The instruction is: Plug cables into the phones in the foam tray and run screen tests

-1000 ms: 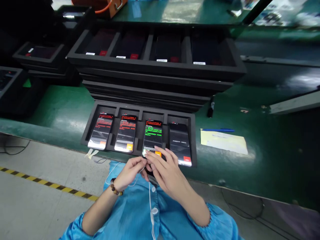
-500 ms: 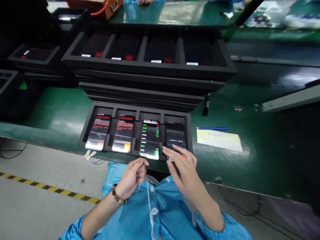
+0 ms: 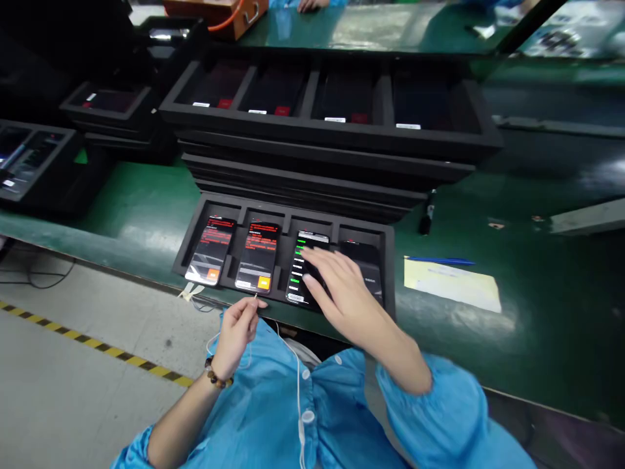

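Note:
A black foam tray (image 3: 336, 227) lies on the bench with smartphones side by side in its slots. On the first phone (image 3: 211, 251) and the second phone (image 3: 257, 255) there is red text and an orange button. Green and white lines show on the third phone (image 3: 299, 277); my right hand (image 3: 342, 293) is over its right part, fingers spread and holding nothing. The fourth phone (image 3: 366, 264), dark-screened, is partly covered by that hand. Just below the second phone, my left hand (image 3: 238, 331) is closed in a pinch, with a tiny pale tip at the fingers that I cannot make out.
Behind the tray rises a stack of foam trays (image 3: 332, 133) holding dark phones. To the right lie a black marker (image 3: 428, 213), a blue pen (image 3: 439, 260) and a yellowish paper slip (image 3: 452, 283). More phone trays (image 3: 39, 163) stand at left. Another person's hand (image 3: 312, 5) rests across the bench.
My right hand has moved left from the fourth phone onto the third. My left hand has shifted left to below the second phone. The camera view has swung slightly.

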Demonstrator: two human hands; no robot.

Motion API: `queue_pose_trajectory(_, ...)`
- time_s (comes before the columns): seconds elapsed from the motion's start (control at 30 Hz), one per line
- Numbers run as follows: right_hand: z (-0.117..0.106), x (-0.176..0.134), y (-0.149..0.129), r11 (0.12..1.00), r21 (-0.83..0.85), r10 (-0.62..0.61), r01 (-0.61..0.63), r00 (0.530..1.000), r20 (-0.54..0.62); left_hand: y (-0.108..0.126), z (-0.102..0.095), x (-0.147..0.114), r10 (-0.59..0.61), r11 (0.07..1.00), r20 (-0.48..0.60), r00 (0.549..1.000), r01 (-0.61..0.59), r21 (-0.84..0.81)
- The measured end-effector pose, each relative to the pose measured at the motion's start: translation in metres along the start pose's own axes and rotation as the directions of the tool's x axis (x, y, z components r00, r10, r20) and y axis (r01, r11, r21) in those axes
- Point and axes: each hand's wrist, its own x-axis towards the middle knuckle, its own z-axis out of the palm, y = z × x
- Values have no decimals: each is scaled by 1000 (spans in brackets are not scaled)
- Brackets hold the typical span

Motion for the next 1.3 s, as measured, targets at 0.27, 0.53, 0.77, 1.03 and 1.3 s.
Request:
queue_pose_trajectory(0.27, 38, 148, 5, 997, 72, -44, 21, 940, 337, 1, -21, 4, 104, 992, -103, 989, -96, 82)
queue_pose_trajectory(0.53, 41, 167, 19, 988, 148, -18, -45, 917, 399, 5, -24, 4, 117, 989, -68, 991, -110, 97)
queue_pose_trajectory(0.77, 30, 175, 21, 974, 209, -16, -87, 895, 446, 9, -23, 8, 97, 994, -78, 992, -92, 55)
queue_pose_trajectory(1.03, 32, 169, 25, 973, 229, -139, 39, 886, 442, 16, -28, 16, 40, 999, 13, 999, -40, 30)
queue_pose_trajectory(1.3, 43, 152, 19, 982, 125, -181, 140, 880, 438, 11, -22, 17, 132, 984, -51, 990, -125, 125)
